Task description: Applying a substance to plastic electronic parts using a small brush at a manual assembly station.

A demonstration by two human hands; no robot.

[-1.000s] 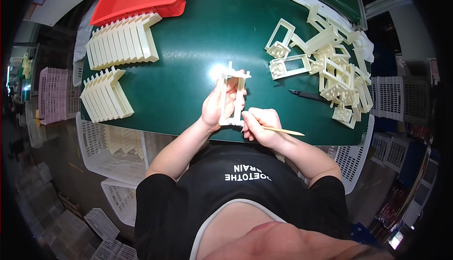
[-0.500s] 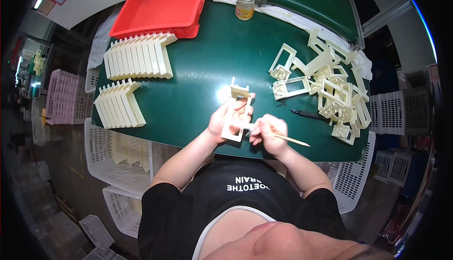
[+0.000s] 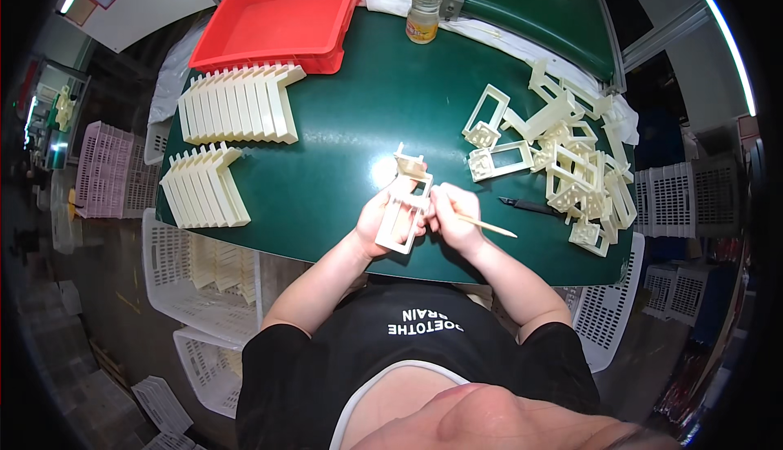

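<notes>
My left hand (image 3: 372, 220) is closed around a cream plastic frame (image 3: 397, 223), a long rectangle with open windows and small upright prongs at its far end. It is held just above the near part of the green table. My right hand (image 3: 457, 215) is at the frame's right side, fingers pinched on a thin wooden stick (image 3: 493, 227). The bare end of that stick points out to the right; its other end is at the frame's middle, where I cannot make out the tip. Further right lies a dark-handled craft knife (image 3: 530, 205), beside a loose pile of similar frames (image 3: 575, 164).
Two neat rows of cream parts (image 3: 238, 107) (image 3: 205, 189) stand on the left of the green table (image 3: 342, 83). Behind them sits a red tray (image 3: 273, 17). A glass jar (image 3: 423, 16) of liquid is at the back. White perforated baskets (image 3: 196, 287) flank the table below.
My right hand has moved slightly left and up, closer against the frame, taking the stick with it. The frame has shifted slightly toward me. The head view has tilted a little.
</notes>
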